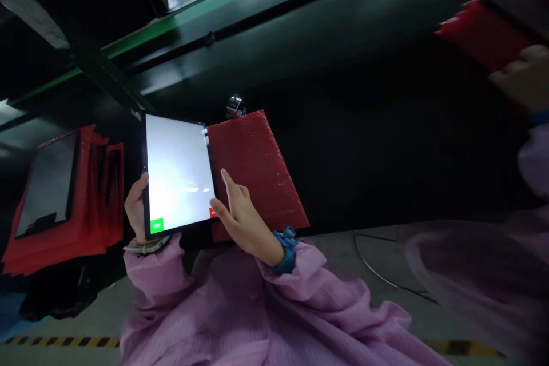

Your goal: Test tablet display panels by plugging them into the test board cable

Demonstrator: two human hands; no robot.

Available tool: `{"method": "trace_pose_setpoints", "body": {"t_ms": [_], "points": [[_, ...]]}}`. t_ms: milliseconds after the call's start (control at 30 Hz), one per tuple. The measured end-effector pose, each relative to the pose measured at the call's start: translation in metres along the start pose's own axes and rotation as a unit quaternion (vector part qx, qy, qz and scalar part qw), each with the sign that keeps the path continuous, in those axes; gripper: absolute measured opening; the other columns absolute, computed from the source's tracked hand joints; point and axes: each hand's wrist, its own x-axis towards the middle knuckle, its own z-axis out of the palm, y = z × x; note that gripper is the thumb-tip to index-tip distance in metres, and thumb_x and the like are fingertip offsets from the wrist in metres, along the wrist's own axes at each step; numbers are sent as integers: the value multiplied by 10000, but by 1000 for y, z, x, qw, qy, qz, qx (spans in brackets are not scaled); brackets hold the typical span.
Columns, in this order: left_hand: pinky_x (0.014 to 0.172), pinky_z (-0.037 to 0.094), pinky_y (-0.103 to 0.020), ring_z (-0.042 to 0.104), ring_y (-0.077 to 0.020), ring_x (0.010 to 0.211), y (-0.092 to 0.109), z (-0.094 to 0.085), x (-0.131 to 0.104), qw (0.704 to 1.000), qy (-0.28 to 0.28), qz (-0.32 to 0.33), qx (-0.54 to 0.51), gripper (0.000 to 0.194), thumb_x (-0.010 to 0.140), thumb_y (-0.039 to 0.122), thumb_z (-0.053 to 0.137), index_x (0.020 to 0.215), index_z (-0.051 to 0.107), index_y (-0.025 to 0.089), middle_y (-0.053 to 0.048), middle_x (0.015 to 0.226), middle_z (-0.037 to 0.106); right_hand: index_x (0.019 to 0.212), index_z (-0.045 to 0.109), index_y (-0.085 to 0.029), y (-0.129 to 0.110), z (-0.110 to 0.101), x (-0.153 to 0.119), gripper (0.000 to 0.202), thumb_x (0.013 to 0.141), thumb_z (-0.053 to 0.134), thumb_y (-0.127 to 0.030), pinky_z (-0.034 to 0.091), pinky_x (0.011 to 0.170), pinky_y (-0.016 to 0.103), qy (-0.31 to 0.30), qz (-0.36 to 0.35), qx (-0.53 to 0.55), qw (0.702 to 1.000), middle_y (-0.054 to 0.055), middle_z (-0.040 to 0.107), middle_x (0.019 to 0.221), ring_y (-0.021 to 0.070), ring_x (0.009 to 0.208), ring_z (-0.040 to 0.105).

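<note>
In my left hand (pixel 137 206) is a tablet (pixel 178 171), gripped by its left edge and tilted up toward me. Its lit screen is white, with a green box at the lower left corner and a red box at the lower right. My right hand (pixel 240 214) is at the tablet's right edge, thumb by the red box and index finger stretched out. Whether the thumb touches the glass I cannot tell. Beneath the right hand and partly behind the tablet lies a flat red padded sleeve (pixel 253 166) on the dark bench.
At the left, a dark-screened tablet (pixel 49 183) rests on a stack of red sleeves (pixel 92 217). A small shiny object (pixel 235 106) sits behind the middle sleeve. On the far right, a co-worker's hand (pixel 525 77) is at more red sleeves (pixel 489 28). A cable (pixel 381 277) hangs below the bench.
</note>
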Motion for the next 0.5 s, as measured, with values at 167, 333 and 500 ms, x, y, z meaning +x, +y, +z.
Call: {"method": "trace_pose_setpoints", "body": {"t_ms": [167,333,500], "points": [[921,607,-465,628,-336,1242,-15,15,0,997,-58,40,-32,457,846,605,540,1016,702,213,-54,1177,740,1610,356,-208,2,-8,0,754,1029,285,-683,341,1199,567,22,-29,-6,999,155,433,1559,311,1430,392],[947,605,-481,569,-332,1340,-33,23,4,998,-33,45,-41,485,805,653,511,1007,700,255,-65,1244,716,1646,254,-250,-5,-22,-10,686,1058,307,-598,408,1152,543,64,-67,-66,994,136,466,1518,292,1350,434],[908,614,-402,658,-303,1194,-44,19,3,993,-34,71,-86,450,742,671,587,983,697,308,-22,1131,753,1672,-6,-222,-11,-34,-9,803,1054,393,-547,489,1077,522,107,-118,-172,972,158,497,1506,302,1288,502]]}}
